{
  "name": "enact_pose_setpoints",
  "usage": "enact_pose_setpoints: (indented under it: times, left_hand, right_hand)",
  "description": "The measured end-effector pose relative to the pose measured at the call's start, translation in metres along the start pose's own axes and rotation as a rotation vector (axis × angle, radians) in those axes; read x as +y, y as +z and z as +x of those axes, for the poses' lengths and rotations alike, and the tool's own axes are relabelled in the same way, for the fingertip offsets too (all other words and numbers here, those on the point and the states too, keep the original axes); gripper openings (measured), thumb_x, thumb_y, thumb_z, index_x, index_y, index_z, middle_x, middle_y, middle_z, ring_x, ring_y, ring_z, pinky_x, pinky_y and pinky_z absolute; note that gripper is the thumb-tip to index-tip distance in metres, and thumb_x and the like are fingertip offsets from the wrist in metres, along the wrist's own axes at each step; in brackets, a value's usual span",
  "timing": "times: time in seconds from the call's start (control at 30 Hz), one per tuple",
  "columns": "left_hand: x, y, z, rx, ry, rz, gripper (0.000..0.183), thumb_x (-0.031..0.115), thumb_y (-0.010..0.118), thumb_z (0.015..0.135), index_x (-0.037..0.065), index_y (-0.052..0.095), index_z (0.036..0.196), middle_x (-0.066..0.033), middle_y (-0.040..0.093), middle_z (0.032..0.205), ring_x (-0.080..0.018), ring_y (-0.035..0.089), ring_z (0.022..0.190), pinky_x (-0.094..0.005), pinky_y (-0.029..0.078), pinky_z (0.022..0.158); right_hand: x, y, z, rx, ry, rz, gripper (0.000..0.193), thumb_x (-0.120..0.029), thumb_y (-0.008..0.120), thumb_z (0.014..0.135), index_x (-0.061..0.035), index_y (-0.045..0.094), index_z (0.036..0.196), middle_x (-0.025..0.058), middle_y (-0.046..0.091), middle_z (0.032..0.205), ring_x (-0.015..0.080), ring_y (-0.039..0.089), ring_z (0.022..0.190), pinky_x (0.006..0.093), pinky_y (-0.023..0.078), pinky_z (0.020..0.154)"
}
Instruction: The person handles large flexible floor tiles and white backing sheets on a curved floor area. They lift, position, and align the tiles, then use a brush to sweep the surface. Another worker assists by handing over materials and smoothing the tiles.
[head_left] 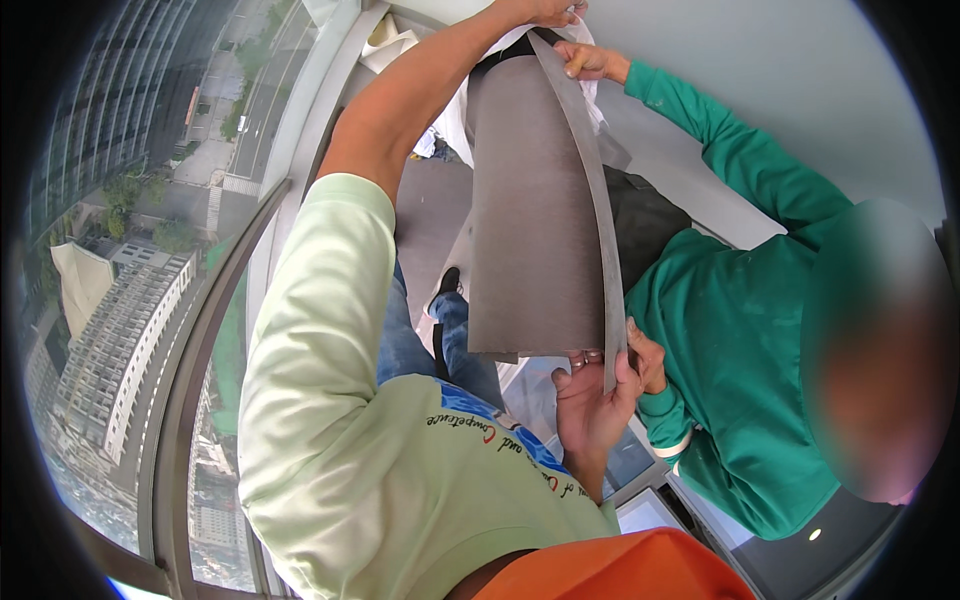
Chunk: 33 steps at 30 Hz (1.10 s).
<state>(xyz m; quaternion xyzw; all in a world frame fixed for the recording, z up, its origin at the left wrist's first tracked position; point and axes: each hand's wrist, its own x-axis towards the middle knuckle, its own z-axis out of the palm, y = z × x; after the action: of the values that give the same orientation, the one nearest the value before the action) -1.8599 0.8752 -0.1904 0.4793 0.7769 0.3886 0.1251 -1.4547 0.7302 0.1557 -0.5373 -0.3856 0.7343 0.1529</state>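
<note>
A large roll of grey-brown sheet material [535, 200] spans the middle, its loose edge [590, 150] standing up along the right side. My right hand [595, 405], palm up at the near end, is closed on the sheet's corner between thumb and fingers. At the top, my left hand [555, 10] is partly cut off by the picture's edge. Its fingers are curled beside the white plastic wrap [460, 125] around the roll's far end; what they hold is hidden. A co-worker's hands grip the same loose edge, one at the far end [590, 62], another [648, 357] near mine.
The co-worker in a green sleeve [720, 340] stands close on the right. A tall window frame [185, 400] runs down the left, with streets and buildings far below. A pale wall [760, 70] rises behind. A shoe [448, 282] shows on the floor below.
</note>
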Motion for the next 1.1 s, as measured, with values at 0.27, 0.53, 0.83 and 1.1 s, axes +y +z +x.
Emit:
enact_pose_setpoints:
  times: [0.27, 0.53, 0.83, 1.1]
  left_hand:
    - [0.038, -0.004, -0.018, -0.102, -0.117, 0.104, 0.023, 0.023, 0.061, 0.075, 0.012, 0.067, 0.095, -0.0145, 0.067, 0.087, -0.0329, 0.064, 0.083, -0.0429, 0.051, 0.073]
    - [0.034, 0.023, -0.04, -0.14, -0.188, -0.03, 0.02, 0.025, 0.062, 0.08, 0.017, 0.064, 0.099, -0.0073, 0.066, 0.095, -0.0261, 0.062, 0.093, -0.041, 0.049, 0.076]
    - [0.039, 0.013, -0.04, -0.556, -0.266, 0.01, 0.034, 0.021, 0.068, 0.072, 0.026, 0.065, 0.106, -0.0023, 0.066, 0.1, -0.0217, 0.061, 0.098, -0.0418, 0.041, 0.085]
    - [0.029, 0.029, -0.061, -0.486, -0.158, 0.241, 0.033, 0.011, 0.063, 0.075, 0.026, 0.067, 0.104, -0.0015, 0.067, 0.1, -0.0215, 0.061, 0.1, -0.0398, 0.042, 0.086]
  right_hand:
    - [-0.018, 0.011, 0.019, -0.141, -0.061, 0.167, 0.018, -0.024, 0.045, 0.096, -0.01, 0.055, 0.101, 0.0046, 0.058, 0.094, 0.0196, 0.052, 0.086, 0.0313, 0.048, 0.064]
    - [-0.024, 0.035, 0.037, -0.075, -0.087, 0.124, 0.024, -0.029, 0.052, 0.092, -0.0055, 0.054, 0.094, 0.0062, 0.055, 0.09, 0.0202, 0.053, 0.088, 0.0351, 0.046, 0.074]
    - [-0.027, 0.048, 0.037, -0.099, -0.022, 0.182, 0.032, -0.035, 0.052, 0.091, -0.0025, 0.049, 0.096, 0.0105, 0.052, 0.098, 0.0229, 0.05, 0.096, 0.041, 0.041, 0.088]
    - [-0.034, 0.058, 0.076, -0.156, 0.01, 0.162, 0.04, -0.041, 0.048, 0.09, -0.0017, 0.052, 0.088, 0.0102, 0.052, 0.097, 0.0223, 0.046, 0.092, 0.041, 0.036, 0.084]
